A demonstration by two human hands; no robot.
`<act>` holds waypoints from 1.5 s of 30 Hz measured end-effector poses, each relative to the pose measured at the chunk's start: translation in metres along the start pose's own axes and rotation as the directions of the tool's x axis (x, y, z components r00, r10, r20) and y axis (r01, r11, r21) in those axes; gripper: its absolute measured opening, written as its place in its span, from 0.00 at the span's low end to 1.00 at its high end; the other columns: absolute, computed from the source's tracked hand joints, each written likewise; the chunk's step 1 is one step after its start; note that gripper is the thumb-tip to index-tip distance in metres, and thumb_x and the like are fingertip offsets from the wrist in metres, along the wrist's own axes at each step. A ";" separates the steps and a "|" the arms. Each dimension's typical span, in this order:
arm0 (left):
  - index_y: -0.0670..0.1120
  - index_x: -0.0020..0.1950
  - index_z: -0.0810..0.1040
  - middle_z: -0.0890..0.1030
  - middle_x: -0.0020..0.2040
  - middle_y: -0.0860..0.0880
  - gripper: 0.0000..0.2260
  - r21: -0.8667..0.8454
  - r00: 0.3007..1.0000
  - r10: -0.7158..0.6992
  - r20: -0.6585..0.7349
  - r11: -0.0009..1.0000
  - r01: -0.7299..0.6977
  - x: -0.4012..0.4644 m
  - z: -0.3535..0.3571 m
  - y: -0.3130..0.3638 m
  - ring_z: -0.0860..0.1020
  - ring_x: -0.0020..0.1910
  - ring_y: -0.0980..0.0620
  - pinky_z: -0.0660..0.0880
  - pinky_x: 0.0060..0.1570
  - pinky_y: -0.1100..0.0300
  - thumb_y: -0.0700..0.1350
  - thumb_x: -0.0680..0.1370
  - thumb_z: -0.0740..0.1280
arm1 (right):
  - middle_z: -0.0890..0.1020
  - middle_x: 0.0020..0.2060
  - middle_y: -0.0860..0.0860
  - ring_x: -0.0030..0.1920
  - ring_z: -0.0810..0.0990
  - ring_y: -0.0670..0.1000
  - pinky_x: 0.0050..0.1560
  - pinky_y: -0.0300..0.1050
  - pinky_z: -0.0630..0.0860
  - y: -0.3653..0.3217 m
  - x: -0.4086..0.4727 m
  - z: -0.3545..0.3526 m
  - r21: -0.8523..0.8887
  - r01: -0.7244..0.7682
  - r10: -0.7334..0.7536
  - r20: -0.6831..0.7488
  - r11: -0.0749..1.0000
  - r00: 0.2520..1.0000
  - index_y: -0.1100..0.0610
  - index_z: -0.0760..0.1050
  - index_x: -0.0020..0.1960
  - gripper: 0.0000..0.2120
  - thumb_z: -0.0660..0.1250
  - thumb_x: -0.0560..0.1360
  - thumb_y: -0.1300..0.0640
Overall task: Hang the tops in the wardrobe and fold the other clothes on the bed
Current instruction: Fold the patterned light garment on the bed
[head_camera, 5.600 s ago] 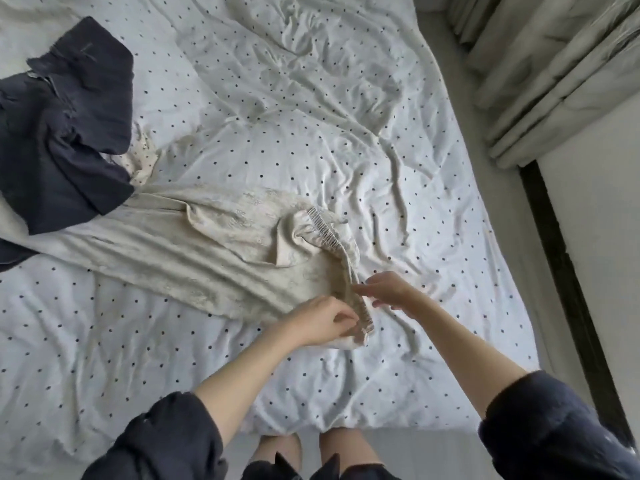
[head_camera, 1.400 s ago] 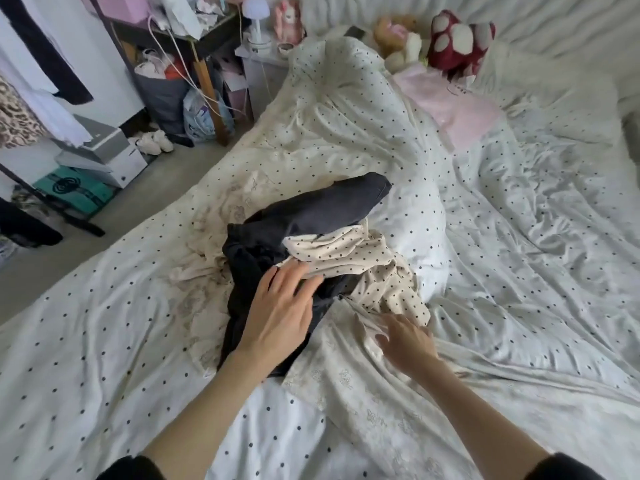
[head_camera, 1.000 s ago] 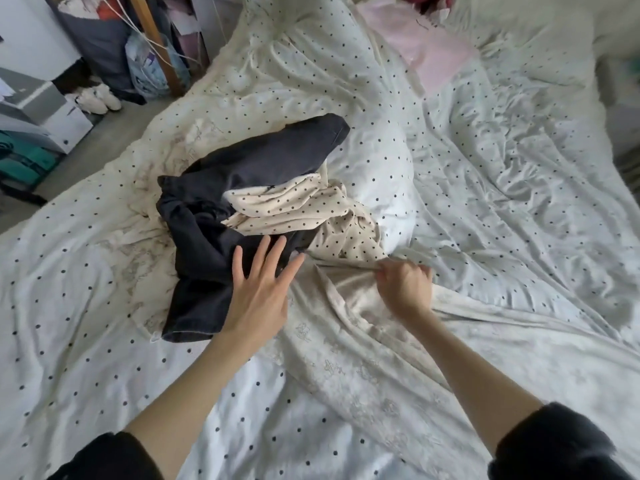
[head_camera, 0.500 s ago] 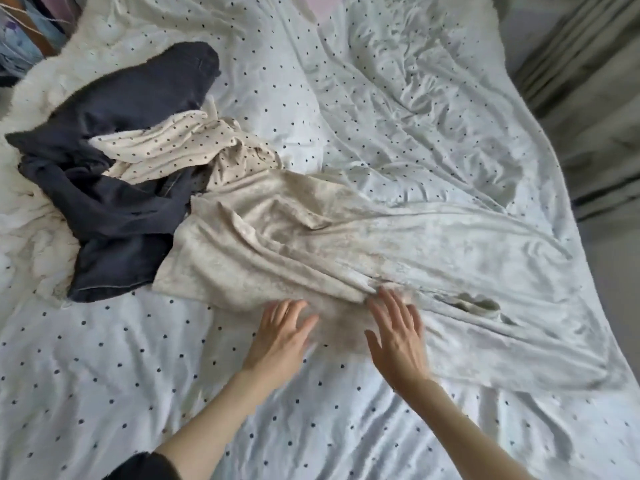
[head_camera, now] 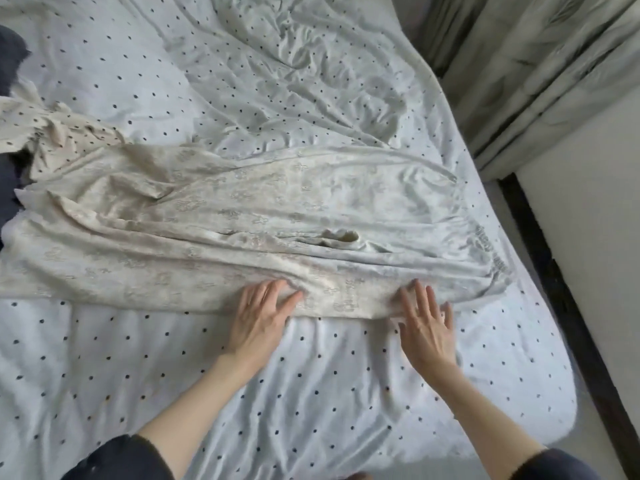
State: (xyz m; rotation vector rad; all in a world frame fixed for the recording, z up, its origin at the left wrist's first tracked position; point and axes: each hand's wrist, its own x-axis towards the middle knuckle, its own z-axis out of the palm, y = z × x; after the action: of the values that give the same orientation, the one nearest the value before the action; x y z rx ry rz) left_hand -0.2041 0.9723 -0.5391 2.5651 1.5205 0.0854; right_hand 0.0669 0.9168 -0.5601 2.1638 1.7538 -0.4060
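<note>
On polka-dot bed (head_camera: 311, 393), left hand (head_camera: 258, 315) and right hand (head_camera: 427, 325) lying flat, fingers straight, spread, pressing near edge of cream trousers (head_camera: 242, 223); no legible writing.

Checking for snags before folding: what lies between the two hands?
In the head view, only the cream trousers' near edge lies between left hand and right hand.

Dark garment (head_camera: 8, 181) at the left edge, mostly out of frame, only slivers showing. The dotted cream top (head_camera: 52, 129) runs off the left edge too. The cream trousers (head_camera: 242, 220) lose their leg ends at lower left. Curtains (head_camera: 540, 74) are cropped at upper right.
</note>
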 end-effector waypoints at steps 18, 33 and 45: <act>0.61 0.73 0.61 0.65 0.45 0.51 0.28 0.161 0.866 -0.178 0.468 0.980 0.115 -0.005 0.015 0.121 0.73 0.51 0.50 0.65 0.42 0.59 0.35 0.79 0.55 | 0.63 0.72 0.50 0.73 0.58 0.52 0.72 0.55 0.48 0.161 -0.013 0.019 -0.033 0.083 -0.085 -0.078 0.996 0.993 0.56 0.60 0.71 0.24 0.57 0.76 0.64; 0.59 0.71 0.68 0.77 0.60 0.47 0.20 -0.114 0.659 0.200 0.725 0.979 -0.172 -0.022 0.034 0.210 0.76 0.57 0.46 0.72 0.52 0.52 0.42 0.82 0.55 | 0.72 0.62 0.49 0.69 0.63 0.52 0.71 0.53 0.55 0.235 -0.070 0.022 -0.197 -0.026 0.061 0.175 0.980 0.983 0.56 0.70 0.62 0.16 0.57 0.76 0.64; 0.43 0.64 0.76 0.77 0.54 0.45 0.16 -0.206 0.962 0.195 0.188 0.966 -0.156 0.071 0.010 0.168 0.74 0.53 0.48 0.71 0.54 0.56 0.35 0.77 0.63 | 0.76 0.58 0.55 0.59 0.74 0.57 0.61 0.52 0.63 0.206 -0.002 -0.013 0.185 -0.243 0.251 -0.018 0.952 0.968 0.57 0.72 0.61 0.16 0.53 0.77 0.63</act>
State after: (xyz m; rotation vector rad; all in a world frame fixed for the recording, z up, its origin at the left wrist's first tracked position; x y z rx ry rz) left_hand -0.0228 0.9541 -0.5231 2.4629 1.1502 -0.0155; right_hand 0.2685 0.8809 -0.5330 2.4996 1.4894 -0.4755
